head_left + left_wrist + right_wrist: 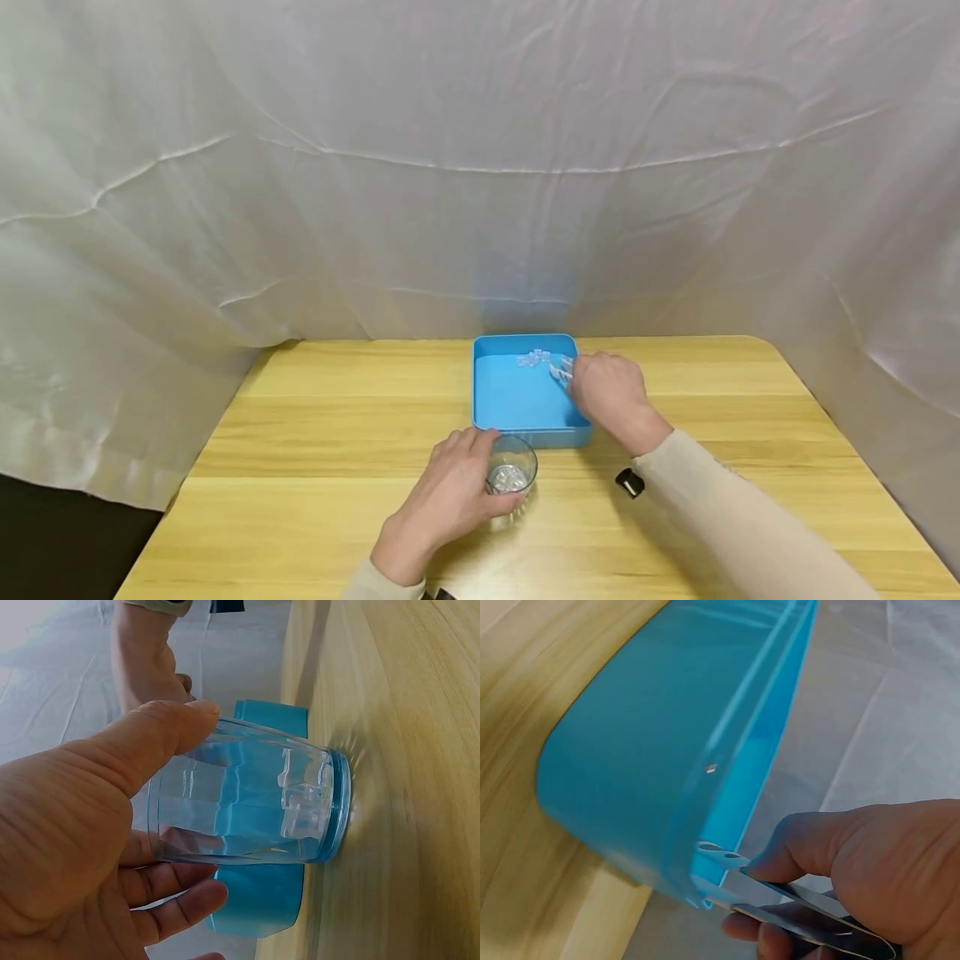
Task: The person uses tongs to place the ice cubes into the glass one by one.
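My left hand [453,479] holds a clear drinking glass [255,799] that stands upright on the table. Its thumb lies along one side of the glass and its fingers along the other. Several clear cubes [304,806] lie in the bottom of the glass. With my right hand [611,396] I grip small tongs [810,919], thumb on one arm and fingers on the other. The tongs' tips reach over the right wall into a blue tray [517,404]. A small cluster of clear cubes [533,358] lies in the tray's far part, just left of those tips.
Wooden table [330,433] extends on both sides of the tray. A pale cloth curtain [420,208] hangs behind and around the table. The glass stands right by the tray's near wall.
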`<state>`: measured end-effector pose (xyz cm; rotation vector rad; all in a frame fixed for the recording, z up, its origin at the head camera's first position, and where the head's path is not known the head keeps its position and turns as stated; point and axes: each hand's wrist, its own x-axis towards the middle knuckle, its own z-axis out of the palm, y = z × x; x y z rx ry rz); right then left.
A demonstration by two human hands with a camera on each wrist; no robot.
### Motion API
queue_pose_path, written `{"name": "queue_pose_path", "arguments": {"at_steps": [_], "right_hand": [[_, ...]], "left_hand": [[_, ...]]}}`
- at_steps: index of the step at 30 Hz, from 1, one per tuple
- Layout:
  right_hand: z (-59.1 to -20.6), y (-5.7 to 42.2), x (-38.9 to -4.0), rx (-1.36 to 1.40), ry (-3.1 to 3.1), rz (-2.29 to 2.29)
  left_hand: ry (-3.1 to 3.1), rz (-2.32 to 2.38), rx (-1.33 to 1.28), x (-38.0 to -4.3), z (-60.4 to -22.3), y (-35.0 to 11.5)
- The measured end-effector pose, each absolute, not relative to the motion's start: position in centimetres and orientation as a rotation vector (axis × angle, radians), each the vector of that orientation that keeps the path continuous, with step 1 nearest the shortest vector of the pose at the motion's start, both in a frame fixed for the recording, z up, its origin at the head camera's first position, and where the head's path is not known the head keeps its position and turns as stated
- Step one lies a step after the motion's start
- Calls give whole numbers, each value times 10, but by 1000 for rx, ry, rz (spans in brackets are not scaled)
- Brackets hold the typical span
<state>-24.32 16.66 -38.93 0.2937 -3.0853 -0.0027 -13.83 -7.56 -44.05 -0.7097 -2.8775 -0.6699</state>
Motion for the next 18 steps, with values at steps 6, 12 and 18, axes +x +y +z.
{"name": "queue_pose_path", "arguments": {"at_steps": [6, 12, 18], "right_hand": [[-380, 169, -235, 199, -3223, 143], [-381, 176, -222, 200, -3207, 206], [-389, 179, -206, 268, -3114, 202]], "left_hand": [[-2887, -659, -714, -138, -440, -77], [-2896, -660, -711, -136, -439, -77], [-2893, -664, -706, -136, -439, -78]]}}
